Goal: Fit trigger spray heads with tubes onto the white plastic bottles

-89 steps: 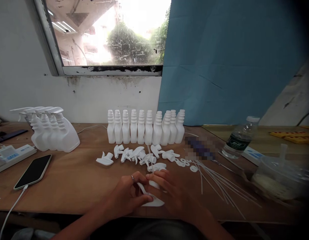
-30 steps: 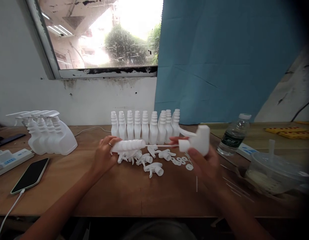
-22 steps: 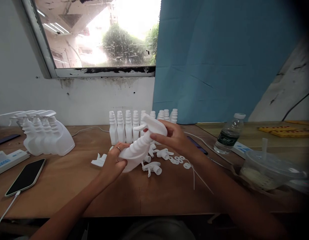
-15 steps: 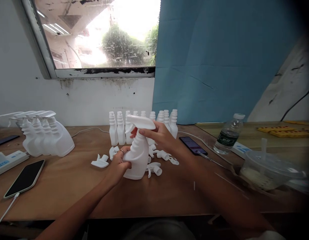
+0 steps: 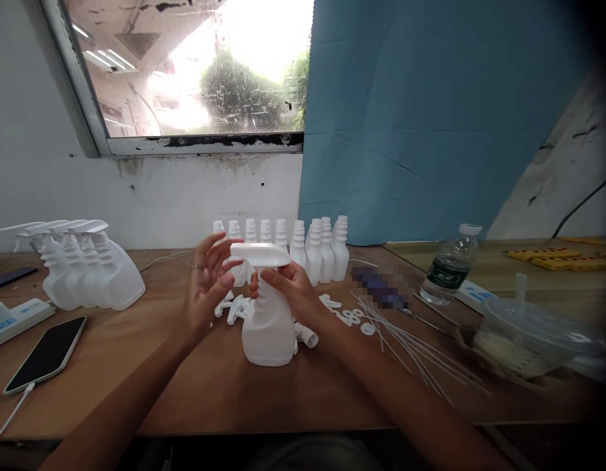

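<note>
From the head view, my right hand [image 5: 295,288] is wrapped round the neck of a white spray bottle [image 5: 267,333], just under its spray head [image 5: 263,255], thumb on the near side. The bottle is upright in front of me; I can't tell whether its base touches the counter [image 5: 224,405]. My left hand [image 5: 207,278] is wide, fingers spread beside the nozzle end, gripping nothing; whether a fingertip brushes it I can't tell.

I judge the step in hand to be seating the head on the neck. If it isn't tight, the next move calls for 1 hand steadying the body while the other turns the head.

Loose spray heads [image 5: 237,307] lie close behind, before a row of 9 headless bottles [image 5: 313,258], so pushing back risks a bump. Washers [image 5: 367,328] and thin tubes [image 5: 410,343] crowd my right. More room opens left, toward the phone [image 5: 46,353]; the counter's front edge is near.
</note>
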The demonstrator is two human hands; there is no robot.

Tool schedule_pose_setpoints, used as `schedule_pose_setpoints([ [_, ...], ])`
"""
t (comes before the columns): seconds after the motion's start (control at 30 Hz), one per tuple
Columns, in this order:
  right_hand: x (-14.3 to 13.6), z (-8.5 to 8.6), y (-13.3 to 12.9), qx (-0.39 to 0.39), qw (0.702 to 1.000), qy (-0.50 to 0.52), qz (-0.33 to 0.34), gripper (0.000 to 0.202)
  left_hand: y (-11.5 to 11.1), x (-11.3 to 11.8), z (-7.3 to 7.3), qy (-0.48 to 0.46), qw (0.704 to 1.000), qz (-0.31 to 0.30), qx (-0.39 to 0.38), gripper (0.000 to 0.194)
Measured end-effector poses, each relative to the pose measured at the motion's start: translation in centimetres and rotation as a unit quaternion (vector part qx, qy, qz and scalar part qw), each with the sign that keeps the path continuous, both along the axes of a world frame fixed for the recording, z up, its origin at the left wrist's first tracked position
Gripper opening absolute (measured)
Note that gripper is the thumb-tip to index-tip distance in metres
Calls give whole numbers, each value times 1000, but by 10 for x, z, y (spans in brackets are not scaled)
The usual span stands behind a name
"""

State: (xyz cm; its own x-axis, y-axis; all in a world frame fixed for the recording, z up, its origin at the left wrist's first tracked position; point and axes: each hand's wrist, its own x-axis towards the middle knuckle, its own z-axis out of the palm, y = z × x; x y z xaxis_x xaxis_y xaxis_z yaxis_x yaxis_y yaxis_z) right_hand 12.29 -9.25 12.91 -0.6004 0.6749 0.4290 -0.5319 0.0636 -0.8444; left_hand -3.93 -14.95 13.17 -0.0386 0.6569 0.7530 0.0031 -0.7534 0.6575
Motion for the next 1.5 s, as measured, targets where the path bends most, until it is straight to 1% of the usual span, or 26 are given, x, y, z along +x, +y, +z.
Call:
schedule_pose_setpoints([
  [0.07,1,-1,0,1,1000,7,-3,35,1,2,21,34,999,-3,-8,41],
  [0.1,2,-2,0,8,1000,17,0,35,1,5,27,50,999,4,-19,35],
  [0.17,2,-4,0,24,999,40,8,34,0,11,32,61,996,38,-42,26],
  [0.27,3,-7,1,30,999,40,8,33,-1,18,28,53,994,75,-53,22],
  [0.37,2,-7,1,25,1000,15,-12,35,-1,20,26,60,993,87,-49,22],
  [0.5,2,-6,-1,32,999,33,8,39,0,19,25,66,993,94,-28,22],
  [0.53,1,-7,-2,37,999,28,-5,40,0,19,25,64,993,91,-27,21],
  [0.63,1,-7,-6,56,995,-2,-83,42,-1,20,24,61,995,79,-29,21],
  [0.67,0,-7,-7,61,994,0,-90,40,-2,21,24,59,995,76,-27,21],
  [0.77,-1,-5,-9,66,996,17,-53,37,-3,23,24,51,995,79,-27,23],
  [0.8,-2,-4,-9,66,996,13,-54,38,-3,23,24,49,995,81,-32,24],
  [0.9,-3,-1,-8,76,993,-9,-93,46,-1,23,24,50,994,86,-44,26],
  [1.03,-3,1,-7,89,995,-9,-48,38,2,20,23,61,991,119,-21,25],
  [1.13,-3,2,-7,90,992,-14,-85,42,2,20,23,72,988,135,-10,25],
  [1.17,-3,1,-7,89,992,-8,-85,42,2,20,23,71,988,135,-10,25],
  [1.27,-3,-1,-6,88,996,7,-32,35,1,22,24,54,990,126,-16,23],
  [1.3,-3,-1,-5,87,996,4,-27,33,0,22,24,48,991,120,-19,23],
  [1.4,-2,-3,-3,77,995,-4,-60,37,1,22,24,40,993,109,-25,24],
  [1.43,-1,-4,-3,72,996,-2,-60,39,1,22,24,43,993,107,-26,25],
  [1.5,0,-4,-2,70,997,8,-33,39,2,21,23,49,993,105,-22,24],
])
